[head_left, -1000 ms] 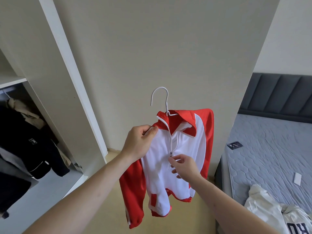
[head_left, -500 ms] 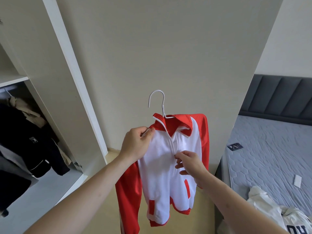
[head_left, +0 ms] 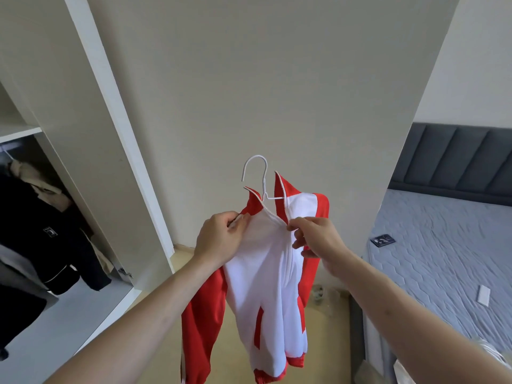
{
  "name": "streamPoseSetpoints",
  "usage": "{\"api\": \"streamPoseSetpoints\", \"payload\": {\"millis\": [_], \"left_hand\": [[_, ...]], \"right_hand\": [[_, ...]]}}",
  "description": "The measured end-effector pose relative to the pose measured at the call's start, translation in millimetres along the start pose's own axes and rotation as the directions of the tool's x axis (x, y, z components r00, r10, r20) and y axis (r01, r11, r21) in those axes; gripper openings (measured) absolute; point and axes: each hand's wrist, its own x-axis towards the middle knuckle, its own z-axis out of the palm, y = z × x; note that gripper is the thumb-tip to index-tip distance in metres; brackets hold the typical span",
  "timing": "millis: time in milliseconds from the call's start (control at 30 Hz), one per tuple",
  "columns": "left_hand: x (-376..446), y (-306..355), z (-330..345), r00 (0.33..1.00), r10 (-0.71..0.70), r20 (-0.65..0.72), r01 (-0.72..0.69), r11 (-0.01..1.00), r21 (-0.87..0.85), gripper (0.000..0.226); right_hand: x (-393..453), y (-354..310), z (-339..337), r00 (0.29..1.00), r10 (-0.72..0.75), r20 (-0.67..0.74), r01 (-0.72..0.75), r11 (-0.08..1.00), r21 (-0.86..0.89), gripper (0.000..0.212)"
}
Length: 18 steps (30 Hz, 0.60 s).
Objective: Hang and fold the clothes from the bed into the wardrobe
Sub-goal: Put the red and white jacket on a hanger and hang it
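My left hand [head_left: 219, 239] pinches the shoulder of the small red-and-white zip-front jacket [head_left: 266, 275], fingers curled into the fabric. My right hand [head_left: 315, 239] pinches the zipper near the collar between thumb and forefinger. The jacket hangs in the air between them on a thin white wire hanger [head_left: 259, 177], short of the open white wardrobe [head_left: 91, 151] at left. If I tug the zipper hard, I reckon the shoulder could slide off the hanger.

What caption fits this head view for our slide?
Both hands, left hand and right hand, zip a red-and-white jacket on a white hanger beside the wardrobe.
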Motion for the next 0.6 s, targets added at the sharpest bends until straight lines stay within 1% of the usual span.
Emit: {"api": "streamPoseSetpoints", "payload": {"millis": [67, 133, 200, 233, 267, 333, 400, 433, 467, 533, 600], "left_hand": [[0.8, 1.8, -5.5, 1.0, -0.018, -0.018, 0.017, 1.0, -0.024, 0.043], [-0.4, 5.3, -10.5, 0.999, -0.039, -0.035, 0.039, 0.999, -0.021, 0.035], [-4.3, 9.6, -13.1, 0.998, -0.042, -0.046, 0.044, 0.998, 0.037, 0.054], [-6.7, 10.4, -13.4, 0.999, -0.003, -0.044, 0.007, 0.995, 0.099, 0.06], [-9.6, 11.5, -13.9, 0.998, 0.055, -0.027, -0.05, 0.986, 0.157, 0.059], [-12.2, 10.7, -15.2, 0.987, 0.151, 0.047, -0.158, 0.961, 0.227, 0.044], [-11.8, 8.0, -16.9, 0.974, 0.192, 0.124, -0.219, 0.939, 0.265, 0.029], [-11.8, 6.2, -17.0, 0.968, 0.196, 0.156, -0.235, 0.928, 0.288, 0.027], [-12.1, 5.4, -16.2, 0.962, 0.2, 0.184, -0.251, 0.915, 0.317, 0.031], [-14.2, 6.9, -12.1, 0.949, 0.228, 0.217, -0.301, 0.861, 0.409, 0.051], [-15.7, 13.6, -4.9, 0.933, 0.295, 0.204, -0.359, 0.766, 0.533, 0.06]], "right_hand": [[0.0, -2.6, 1.4, 1.0, -0.017, -0.006, 0.017, 1.0, 0.018, 0.021], [0.0, -4.5, 3.2, 1.0, -0.008, 0.008, 0.008, 1.0, -0.001, 0.021], [1.1, -4.9, 4.2, 1.0, 0.017, 0.02, -0.017, 1.0, -0.012, 0.021], [1.6, -4.7, 4.6, 0.999, 0.026, 0.021, -0.026, 1.0, -0.001, 0.02], [1.7, -4.5, 5.0, 0.999, 0.029, 0.024, -0.029, 0.999, 0.014, 0.019], [0.2, -4.9, 6.6, 0.999, 0.013, 0.045, -0.014, 0.999, 0.028, 0.018], [-1.7, -7.4, 9.1, 0.997, -0.014, 0.081, 0.011, 0.999, 0.031, 0.019], [-2.3, -9.5, 10.3, 0.995, -0.024, 0.094, 0.021, 0.999, 0.033, 0.02], [-2.5, -11.9, 11.5, 0.994, -0.032, 0.105, 0.029, 0.999, 0.032, 0.02], [-2.8, -16.0, 14.1, 0.991, -0.044, 0.123, 0.04, 0.999, 0.036, 0.019], [-3.7, -18.8, 17.8, 0.989, -0.055, 0.134, 0.049, 0.998, 0.049, 0.019]]}}
